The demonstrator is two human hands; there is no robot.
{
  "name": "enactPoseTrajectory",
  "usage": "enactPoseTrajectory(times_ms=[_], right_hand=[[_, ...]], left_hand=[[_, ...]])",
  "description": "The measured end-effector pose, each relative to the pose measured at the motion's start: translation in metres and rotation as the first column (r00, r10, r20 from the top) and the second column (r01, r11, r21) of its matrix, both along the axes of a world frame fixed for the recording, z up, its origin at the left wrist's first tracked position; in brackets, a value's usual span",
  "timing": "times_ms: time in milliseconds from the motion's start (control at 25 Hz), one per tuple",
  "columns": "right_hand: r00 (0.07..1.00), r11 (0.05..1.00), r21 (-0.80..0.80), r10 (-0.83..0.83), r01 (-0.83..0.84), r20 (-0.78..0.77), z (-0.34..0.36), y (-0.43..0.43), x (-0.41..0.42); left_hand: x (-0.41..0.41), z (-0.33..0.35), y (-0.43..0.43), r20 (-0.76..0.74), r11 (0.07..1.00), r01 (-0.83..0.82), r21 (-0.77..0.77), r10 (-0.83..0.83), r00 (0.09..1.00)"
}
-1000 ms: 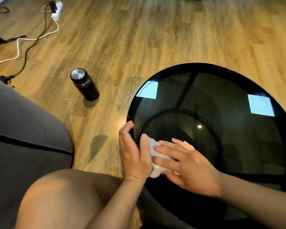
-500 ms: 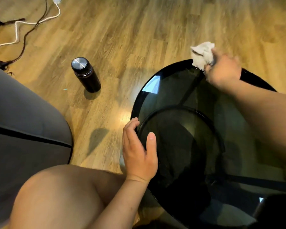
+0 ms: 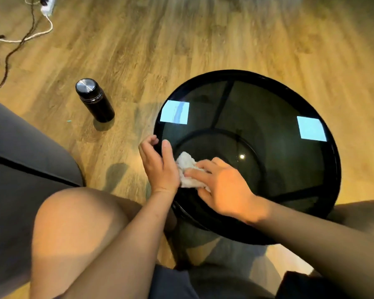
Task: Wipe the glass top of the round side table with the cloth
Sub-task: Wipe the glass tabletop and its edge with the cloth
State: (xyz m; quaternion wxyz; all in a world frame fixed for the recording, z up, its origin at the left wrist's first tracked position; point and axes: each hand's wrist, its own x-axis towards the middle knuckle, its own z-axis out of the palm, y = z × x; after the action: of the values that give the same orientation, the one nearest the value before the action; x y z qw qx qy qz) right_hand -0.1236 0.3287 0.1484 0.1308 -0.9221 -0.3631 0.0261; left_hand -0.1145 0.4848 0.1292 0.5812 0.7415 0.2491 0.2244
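Observation:
The round side table has a dark glass top in a black rim and stands on the wooden floor in front of my knees. A crumpled white cloth lies on the glass near the table's left rim. My right hand presses down on the cloth with its fingers spread over it. My left hand grips the left rim of the table, thumb on the glass, right beside the cloth.
A black flask with a silver lid stands on the floor left of the table. Cables and a white power strip lie at the far left. A grey sofa cushion is at my left, my bare knee below.
My right hand swept the cloth from near the left rim out to the far rim, then brought it back to the near left of the glass. My left hand stayed on the rim.

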Motion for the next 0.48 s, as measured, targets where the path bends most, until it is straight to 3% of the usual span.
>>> enactPoseTrajectory(times_ms=[120, 240, 480], right_hand=[[0.992, 0.988, -0.126, 0.077, -0.089, -0.102, 0.006, -0.066, -0.063], [0.995, 0.988, -0.151, -0.015, -0.001, -0.100, 0.014, -0.114, -0.087], [0.996, 0.994, -0.099, -0.056, 0.050, -0.063, 0.005, -0.089, -0.097]], left_hand=[[-0.005, 0.002, -0.003, -0.065, 0.998, -0.036, -0.044, 0.033, 0.997], [-0.017, 0.003, -0.014, -0.129, 0.998, 0.044, 0.038, -0.039, 0.991], [-0.029, -0.001, -0.024, -0.245, 0.999, -0.006, -0.042, -0.005, 0.970]])
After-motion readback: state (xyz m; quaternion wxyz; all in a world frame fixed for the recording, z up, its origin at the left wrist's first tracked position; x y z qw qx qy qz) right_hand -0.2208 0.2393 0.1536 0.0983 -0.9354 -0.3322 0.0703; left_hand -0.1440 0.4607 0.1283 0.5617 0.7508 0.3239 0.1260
